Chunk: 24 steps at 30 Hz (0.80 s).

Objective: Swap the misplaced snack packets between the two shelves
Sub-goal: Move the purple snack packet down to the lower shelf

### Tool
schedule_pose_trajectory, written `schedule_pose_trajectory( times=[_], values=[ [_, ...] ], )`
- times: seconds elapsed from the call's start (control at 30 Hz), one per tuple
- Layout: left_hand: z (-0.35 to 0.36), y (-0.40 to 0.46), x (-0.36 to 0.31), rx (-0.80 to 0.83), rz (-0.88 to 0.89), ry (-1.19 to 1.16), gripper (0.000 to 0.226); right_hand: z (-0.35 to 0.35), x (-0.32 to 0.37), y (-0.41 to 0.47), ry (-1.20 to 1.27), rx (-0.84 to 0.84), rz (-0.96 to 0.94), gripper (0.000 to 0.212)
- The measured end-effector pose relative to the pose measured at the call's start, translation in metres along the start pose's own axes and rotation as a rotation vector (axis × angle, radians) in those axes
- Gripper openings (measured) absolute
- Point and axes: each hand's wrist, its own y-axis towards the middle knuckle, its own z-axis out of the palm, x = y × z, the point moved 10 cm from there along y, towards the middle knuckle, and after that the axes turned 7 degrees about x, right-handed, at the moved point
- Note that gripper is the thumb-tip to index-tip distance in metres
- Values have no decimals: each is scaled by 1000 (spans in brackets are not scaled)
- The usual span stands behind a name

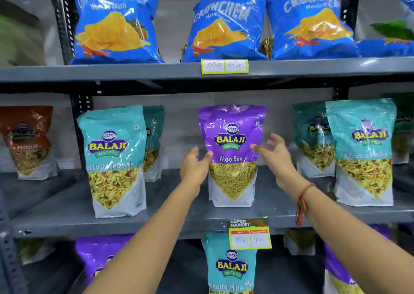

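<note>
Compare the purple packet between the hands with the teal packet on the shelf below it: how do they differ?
The purple packet reads Aloo Sev; the teal packet reads Khatta Mitha Mix. The purple one shows thin yellow strands, while the teal one's contents are cut off by the frame. The purple one stands among teal packets with the left hand and right hand at its sides; the teal one stands untouched among purple packets. Both are upright Balaji Wafers pouches.
</note>
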Motion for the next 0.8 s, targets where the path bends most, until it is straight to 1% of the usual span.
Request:
schedule_pose_trajectory(
  times=[0.03,0.07,0.1,0.13,0.17,0.27,0.33,0.47,0.57,0.67,0.73,0.8],
  values=[
    [4,3,9,10,-13,-44,72,8,-11,2,42,48,42,58],
    [9,5,13,22,-27,-68,63,17,-17,4,54,116,61,39],
    [11,3,15,10,-21,-52,48,21,-25,5,45,153,64,19],
    [9,1,17,-24,-13,-30,33,23,-33,5,38,157,77,7],
    [8,1,15,-64,19,12,26,23,-39,8,34,144,71,4],
    [3,0,4,-163,90,93,19,15,-45,15,26,57,67,9],
    [1,-1,2,-196,99,108,14,12,-46,17,-12,6,59,11],
    [-11,-13,-6,-275,148,122,10,18,-34,9,31,-4,-5,6],
    [-24,-29,-13,-336,200,50,7,23,-14,-8,83,-1,-80,13],
    [-42,-57,-26,-403,279,-72,5,32,10,-34,148,14,-149,14],
    [-57,-80,-35,-443,337,-134,12,39,23,-54,227,38,-173,14],
    [-73,-105,-36,-462,353,-184,19,49,31,-75,314,67,-172,13]
  ],
)
